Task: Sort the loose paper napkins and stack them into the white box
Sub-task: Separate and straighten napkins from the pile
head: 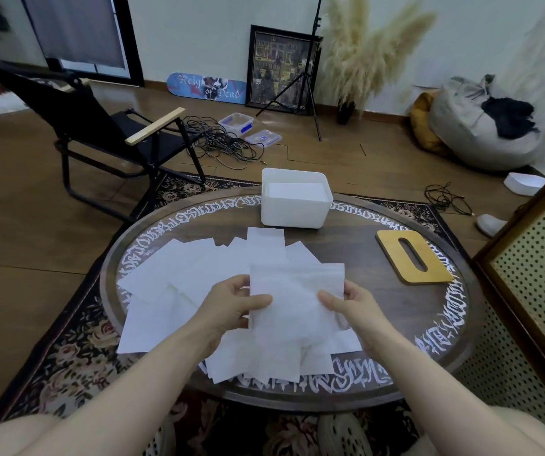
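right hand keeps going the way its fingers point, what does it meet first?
The right hand points left along the held napkin; first contact is probably the left hand gripping the opposite edge, though depth is unclear.

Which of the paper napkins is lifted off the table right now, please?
The napkin pinched between the left hand and right hand, raised nearest the camera; the other napkins lie flat, spread across the table.

Loose white napkins [199, 274] scattered on table; white box [294, 212] (napkins inside) upright behind pile.
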